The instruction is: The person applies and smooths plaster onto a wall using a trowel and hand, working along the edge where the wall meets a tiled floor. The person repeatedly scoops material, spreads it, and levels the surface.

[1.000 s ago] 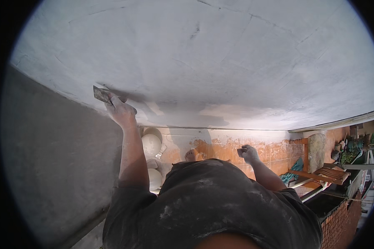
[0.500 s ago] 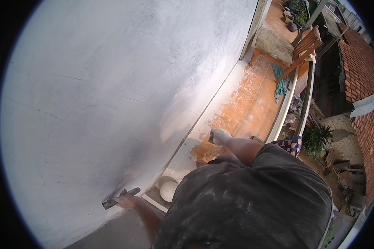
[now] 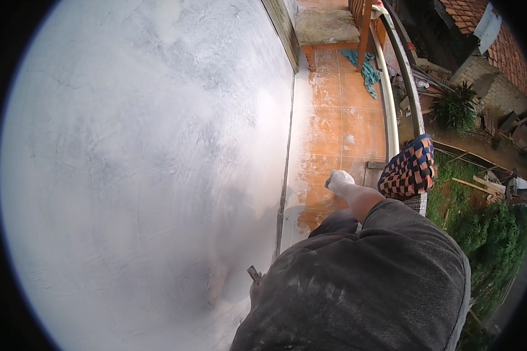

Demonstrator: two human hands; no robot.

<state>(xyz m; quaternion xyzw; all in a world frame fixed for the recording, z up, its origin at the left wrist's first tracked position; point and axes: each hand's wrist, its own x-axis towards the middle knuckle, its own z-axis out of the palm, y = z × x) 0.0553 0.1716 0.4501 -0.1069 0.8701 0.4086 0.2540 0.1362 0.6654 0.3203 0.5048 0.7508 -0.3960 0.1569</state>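
Observation:
The plastered wall (image 3: 134,164), whitish grey with patchy smears, fills the left side. Low by its foot, my left hand (image 3: 255,292) is mostly covered by my dark shirt. From it sticks the end of a trowel (image 3: 253,274); the blade is hidden now. My right hand (image 3: 341,179), coated in white powder, is closed in front of my body above the tiled floor. A small dark edge shows at its fingers, but I cannot make out what it is.
White-smeared orange tiles (image 3: 322,134) run along the wall. Ahead stand a wooden chair (image 3: 328,35) and a teal cloth (image 3: 366,73). A railing (image 3: 387,99) borders the right, with a checkered woven bag (image 3: 410,167) at it. Beyond lies a lower yard with plants (image 3: 457,108).
My view has turned, so the wall edge now runs nearly upright. My left hand with the trowel has come closer to my body. The round white container is out of sight.

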